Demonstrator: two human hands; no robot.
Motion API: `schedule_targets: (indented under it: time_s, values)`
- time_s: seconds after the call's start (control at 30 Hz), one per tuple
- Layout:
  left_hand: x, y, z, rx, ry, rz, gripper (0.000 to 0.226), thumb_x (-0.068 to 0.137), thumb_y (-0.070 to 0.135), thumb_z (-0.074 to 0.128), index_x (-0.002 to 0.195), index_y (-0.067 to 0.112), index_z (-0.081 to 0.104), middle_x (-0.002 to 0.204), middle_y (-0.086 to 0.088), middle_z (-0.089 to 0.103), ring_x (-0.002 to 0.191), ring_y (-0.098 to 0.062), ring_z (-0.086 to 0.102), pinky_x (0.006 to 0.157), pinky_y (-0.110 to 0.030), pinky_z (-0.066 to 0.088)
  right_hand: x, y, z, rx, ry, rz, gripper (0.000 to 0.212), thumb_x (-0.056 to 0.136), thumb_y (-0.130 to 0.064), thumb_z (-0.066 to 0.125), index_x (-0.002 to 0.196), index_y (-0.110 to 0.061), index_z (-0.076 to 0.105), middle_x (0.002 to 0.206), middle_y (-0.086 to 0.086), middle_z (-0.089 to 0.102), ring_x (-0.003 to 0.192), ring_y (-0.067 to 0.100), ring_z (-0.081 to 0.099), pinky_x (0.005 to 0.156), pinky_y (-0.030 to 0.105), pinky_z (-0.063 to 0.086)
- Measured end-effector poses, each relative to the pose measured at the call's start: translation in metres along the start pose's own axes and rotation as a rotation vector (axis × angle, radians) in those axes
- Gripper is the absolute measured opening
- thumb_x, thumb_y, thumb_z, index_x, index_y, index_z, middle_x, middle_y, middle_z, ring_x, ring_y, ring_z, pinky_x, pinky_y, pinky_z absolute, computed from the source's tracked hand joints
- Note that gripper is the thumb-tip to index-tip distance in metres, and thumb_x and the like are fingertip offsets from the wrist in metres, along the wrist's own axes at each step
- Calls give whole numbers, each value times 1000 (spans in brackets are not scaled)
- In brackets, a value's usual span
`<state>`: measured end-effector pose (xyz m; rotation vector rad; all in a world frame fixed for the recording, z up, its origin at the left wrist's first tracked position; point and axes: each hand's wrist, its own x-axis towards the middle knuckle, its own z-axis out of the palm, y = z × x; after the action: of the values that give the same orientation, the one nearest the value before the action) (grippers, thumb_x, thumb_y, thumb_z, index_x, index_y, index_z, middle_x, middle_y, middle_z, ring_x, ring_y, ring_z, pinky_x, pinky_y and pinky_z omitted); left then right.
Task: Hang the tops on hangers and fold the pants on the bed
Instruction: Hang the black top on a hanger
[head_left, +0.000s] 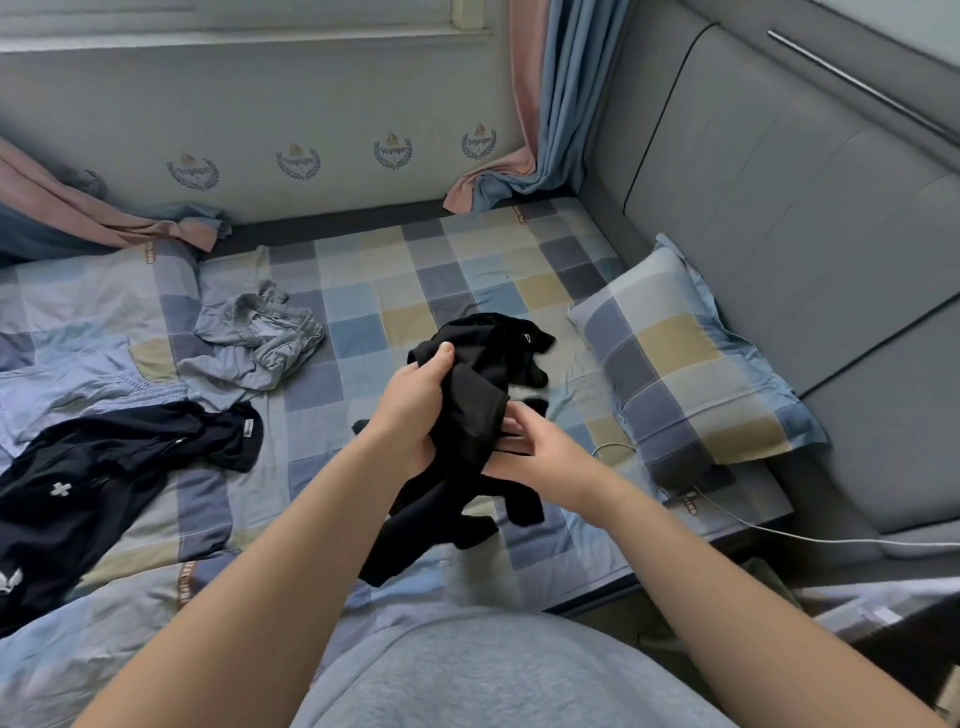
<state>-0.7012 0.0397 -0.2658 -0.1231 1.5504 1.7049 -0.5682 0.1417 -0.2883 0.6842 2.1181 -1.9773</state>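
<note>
Far to your left, a dark navy garment (104, 467) is lying spread and rumpled on the checked bed (467, 260). A light blue piece (78, 379) is lying just above it and a grey one (260, 338) is sitting in a crumpled heap further in. All three are waiting their turn, so leave them alone for now.

In the middle, your left hand (415, 410) is gripping the black garment (467, 405) in a bunch. The thumb is pressing on top and the fingers are curling round the cloth from below. The garment is hanging off the bed between your two hands, its lower part trailing down toward your lap.

It is too bunched to tell whether it is a top or pants, so I judge that sorting that out is the step you are working on. Loosen the left grip a little so the cloth can slide, and feel for a hem, waistband or collar rather than tugging the whole bundle.

Your right hand (540, 452) is coming in from the other side. Its fingers are lying nearly straight against the fabric, with a dark strip crossing them. I cannot tell whether they are pinching anything. Try to catch one clear edge there, then draw your hands apart and let the garment drop open.

To your right, the pillow (691, 374) is lying against the padded wall and a white cable (779, 535) is running out from under it. Shake the garment out over the open squares of the bed so it is not snagging that cable. No hanger is showing.
</note>
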Motion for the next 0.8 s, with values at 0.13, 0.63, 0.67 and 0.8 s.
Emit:
schedule_targets:
  time_s: [0.13, 0.63, 0.67, 0.8]
  values:
    - [-4, 4, 1, -24, -8, 2, 22, 101, 32, 58, 99, 11, 65, 90, -10, 74, 81, -24, 72, 68, -34, 58, 16, 2, 5, 36, 200, -139, 29, 93, -23, 69, 121, -22, 64, 112, 7, 72, 105, 21, 70, 95, 47, 56]
    - [19, 11, -53, -18, 149, -128, 36, 94, 40, 67, 104, 5, 68, 83, -10, 72, 73, -26, 69, 75, -39, 59, 22, -4, -79, 5, 705, -134, 38, 105, -36, 47, 89, -3, 61, 82, 10, 60, 80, 22, 56, 76, 39, 48]
    - [18, 11, -55, -6, 119, -150, 37, 95, 37, 67, 109, 4, 68, 85, -11, 72, 71, -26, 69, 70, -37, 58, 24, -3, -88, 42, 757, -113, 37, 104, -35, 48, 86, -6, 60, 83, 8, 60, 81, 23, 56, 77, 40, 48]
    - [16, 10, -50, -18, 118, -156, 41, 96, 29, 66, 123, -2, 63, 92, -16, 70, 68, -28, 68, 60, -36, 58, 25, -6, -92, -16, 817, -107, 3, 100, -19, 57, 101, -16, 58, 99, 2, 62, 101, 26, 61, 86, 32, 51]
